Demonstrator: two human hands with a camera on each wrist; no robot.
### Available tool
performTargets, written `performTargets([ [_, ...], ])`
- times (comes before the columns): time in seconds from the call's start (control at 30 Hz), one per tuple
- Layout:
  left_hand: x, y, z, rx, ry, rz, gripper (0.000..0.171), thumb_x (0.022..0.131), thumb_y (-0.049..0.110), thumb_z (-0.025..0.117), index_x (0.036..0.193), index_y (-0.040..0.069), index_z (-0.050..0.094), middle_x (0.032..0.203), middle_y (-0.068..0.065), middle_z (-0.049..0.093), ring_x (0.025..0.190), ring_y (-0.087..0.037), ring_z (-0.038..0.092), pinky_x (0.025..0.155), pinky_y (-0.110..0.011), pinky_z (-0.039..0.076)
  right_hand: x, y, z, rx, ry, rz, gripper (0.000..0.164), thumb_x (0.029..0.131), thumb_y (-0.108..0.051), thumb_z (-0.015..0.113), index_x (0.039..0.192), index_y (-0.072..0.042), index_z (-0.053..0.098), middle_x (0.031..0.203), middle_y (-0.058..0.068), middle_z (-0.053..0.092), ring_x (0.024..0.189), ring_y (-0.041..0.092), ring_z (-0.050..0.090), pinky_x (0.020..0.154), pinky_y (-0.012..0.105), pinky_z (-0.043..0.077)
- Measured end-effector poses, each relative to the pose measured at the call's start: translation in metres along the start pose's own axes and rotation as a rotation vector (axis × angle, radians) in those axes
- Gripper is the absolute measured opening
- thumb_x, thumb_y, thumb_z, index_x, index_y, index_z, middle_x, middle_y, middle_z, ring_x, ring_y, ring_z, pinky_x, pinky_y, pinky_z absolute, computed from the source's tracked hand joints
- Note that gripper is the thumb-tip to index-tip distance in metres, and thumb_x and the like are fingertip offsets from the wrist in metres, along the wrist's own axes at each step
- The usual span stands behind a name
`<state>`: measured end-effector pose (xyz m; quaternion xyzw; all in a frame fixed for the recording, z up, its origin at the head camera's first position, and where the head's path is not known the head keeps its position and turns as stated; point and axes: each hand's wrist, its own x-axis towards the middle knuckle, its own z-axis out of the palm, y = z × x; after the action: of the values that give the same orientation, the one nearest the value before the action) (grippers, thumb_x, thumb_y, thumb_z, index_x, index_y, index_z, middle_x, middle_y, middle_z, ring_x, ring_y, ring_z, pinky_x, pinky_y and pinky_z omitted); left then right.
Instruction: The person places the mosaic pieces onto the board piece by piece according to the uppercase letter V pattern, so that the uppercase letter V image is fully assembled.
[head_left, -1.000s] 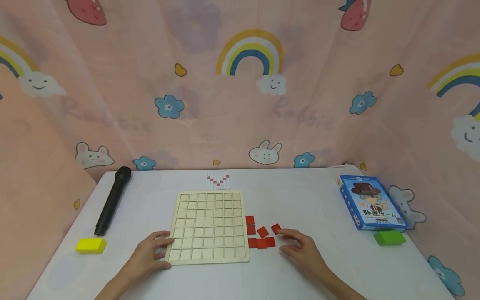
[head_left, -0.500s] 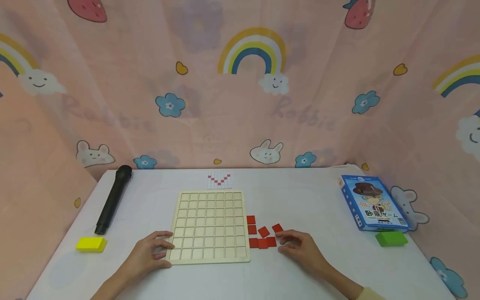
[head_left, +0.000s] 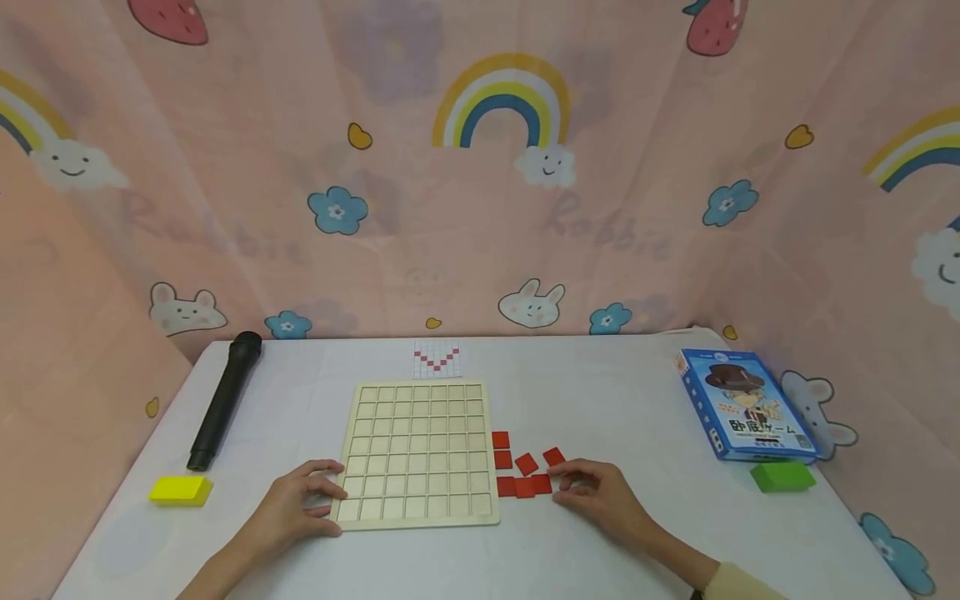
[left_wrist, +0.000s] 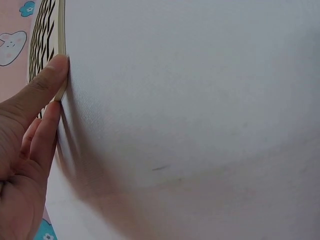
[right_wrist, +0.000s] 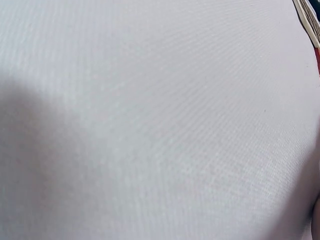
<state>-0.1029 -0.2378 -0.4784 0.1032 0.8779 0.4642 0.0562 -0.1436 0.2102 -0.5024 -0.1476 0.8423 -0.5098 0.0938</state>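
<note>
A pale wooden grid board [head_left: 414, 454] lies in the middle of the white table. My left hand [head_left: 296, 504] holds its near left corner, thumb at the near edge and fingers along the left edge. In the left wrist view, the thumb and fingers of the left hand [left_wrist: 27, 135] meet the board's corner [left_wrist: 61, 30]. Several red square tiles [head_left: 525, 463] lie by the board's right side. My right hand [head_left: 600, 498], fingers loosely bent, is beside the rightmost tiles. Its index fingertip is close to one tilted red tile [head_left: 553, 456]; contact is unclear.
A small paper with a red V pattern [head_left: 437, 360] lies behind the board. At left are a black microphone [head_left: 225, 402] and a yellow block [head_left: 181, 491]. At right are a blue game box [head_left: 750, 407] and a green block [head_left: 783, 477]. A pink printed curtain [head_left: 420, 250] surrounds the table.
The right hand has shifted very slightly left and now shows more of its sleeve. The left hand, board and tiles stay in place; the view shifts a little.
</note>
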Motion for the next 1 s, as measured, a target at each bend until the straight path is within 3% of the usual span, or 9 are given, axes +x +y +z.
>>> performTargets([
  [0.2,0.001,-0.001,0.000,-0.012,-0.002,-0.023,0.038,0.054,0.005,0.090,0.086,0.004,0.071,0.124,-0.019,0.054,0.110,-0.040,0.056,0.072,-0.020,0.057,0.003,0.000,0.004,-0.016,0.029,-0.075,0.028,0.081,-0.013,0.076,0.108,-0.007,0.070,0.085,0.001,0.064,0.076,0.012,0.057,0.068,0.022,0.057],
  [0.4,0.001,0.001,-0.001,-0.016,-0.002,-0.024,0.038,0.053,0.004,0.090,0.086,0.003,0.071,0.125,-0.020,0.053,0.111,-0.042,0.055,0.072,-0.021,0.057,0.004,-0.002,0.006,-0.039,0.054,-0.090,0.027,0.080,-0.011,0.077,0.106,-0.006,0.070,0.080,-0.002,0.062,0.072,0.010,0.056,0.063,0.020,0.055],
  [0.57,0.001,0.002,0.000,-0.018,0.000,-0.039,0.038,0.053,0.001,0.089,0.086,0.002,0.071,0.125,-0.021,0.053,0.112,-0.044,0.054,0.072,-0.020,0.057,0.004,0.000,0.006,-0.030,0.049,-0.101,0.026,0.081,-0.011,0.076,0.105,-0.004,0.070,0.086,0.001,0.065,0.073,0.010,0.058,0.065,0.021,0.056],
  [0.7,0.001,0.004,0.001,-0.016,0.008,-0.056,0.037,0.052,-0.001,0.089,0.085,0.002,0.070,0.124,-0.021,0.053,0.113,-0.045,0.054,0.072,-0.020,0.057,0.003,0.000,0.004,-0.022,0.049,-0.063,0.027,0.080,-0.010,0.076,0.106,-0.004,0.069,0.088,0.003,0.066,0.075,0.011,0.059,0.070,0.020,0.057],
  [1.0,0.000,0.006,0.002,-0.001,0.015,-0.071,0.038,0.051,-0.002,0.089,0.084,0.002,0.070,0.124,-0.020,0.054,0.113,-0.044,0.054,0.071,-0.020,0.057,0.000,-0.012,0.004,-0.035,0.103,0.117,0.028,0.080,-0.011,0.077,0.106,-0.005,0.071,0.094,0.004,0.069,0.083,0.016,0.065,0.076,0.020,0.057],
])
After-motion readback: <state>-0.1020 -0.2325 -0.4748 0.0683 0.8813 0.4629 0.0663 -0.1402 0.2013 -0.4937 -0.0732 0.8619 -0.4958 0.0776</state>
